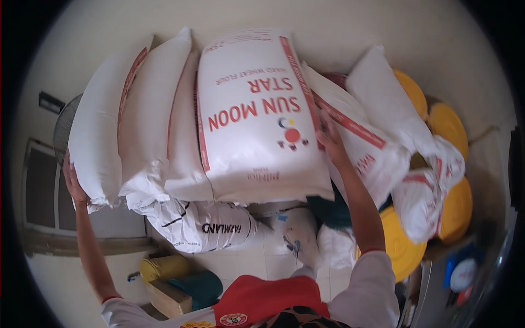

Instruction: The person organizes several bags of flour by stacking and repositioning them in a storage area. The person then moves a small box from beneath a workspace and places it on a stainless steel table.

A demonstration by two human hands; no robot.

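Observation:
Several large white flour sacks with red stripes stand in a row before me. My left hand [74,179] lies with stretched fingers against the outer side of the leftmost sack [94,131], near its lower corner. Two more white sacks [146,120] lean between that one and the printed flour sack [251,158] in the middle, whose broad face is turned up toward me. My right hand [330,136] rests open along the middle sack's right edge, its fingers extended. Beside that hand, a tilted striped sack [363,142] leans to the right. The undersides of the sacks are hidden.
Below the row lies a crumpled white bag [202,224]. Yellow round lids [402,240] and a partly filled white bag [418,202] are at the right. A cardboard box [168,298], a yellow container [164,269] and a green container [199,290] sit at the lower left.

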